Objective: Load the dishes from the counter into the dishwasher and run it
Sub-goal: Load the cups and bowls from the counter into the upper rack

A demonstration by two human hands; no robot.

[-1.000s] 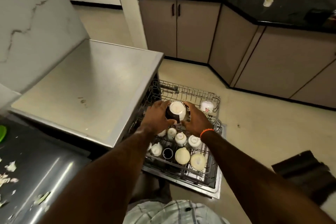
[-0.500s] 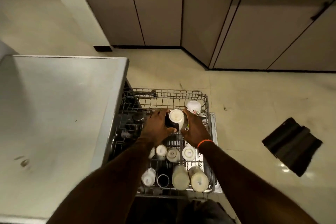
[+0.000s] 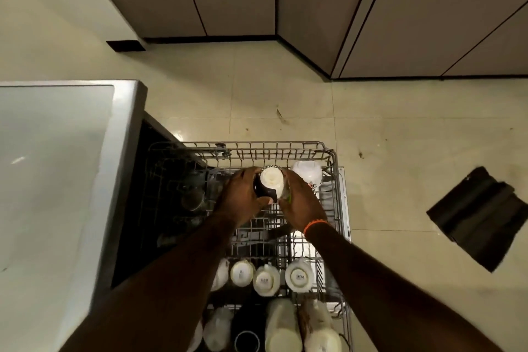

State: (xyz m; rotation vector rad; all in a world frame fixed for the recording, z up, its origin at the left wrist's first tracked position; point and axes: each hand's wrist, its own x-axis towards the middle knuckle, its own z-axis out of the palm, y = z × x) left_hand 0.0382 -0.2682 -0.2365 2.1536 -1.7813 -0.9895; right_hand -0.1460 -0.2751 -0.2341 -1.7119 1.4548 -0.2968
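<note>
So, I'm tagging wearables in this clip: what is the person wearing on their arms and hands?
Both forearms are bare, with no sleeves or gloves. The right hand has a thin orange band around its wrist. The left hand shows no band, watch or ring.

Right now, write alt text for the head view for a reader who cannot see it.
Both hands, left and right, hold a dark mug, its pale base up, over the far end of a pulled-out dishwasher rack. A white cup sits beside it, and upturned white cups fill the near rows.
</note>
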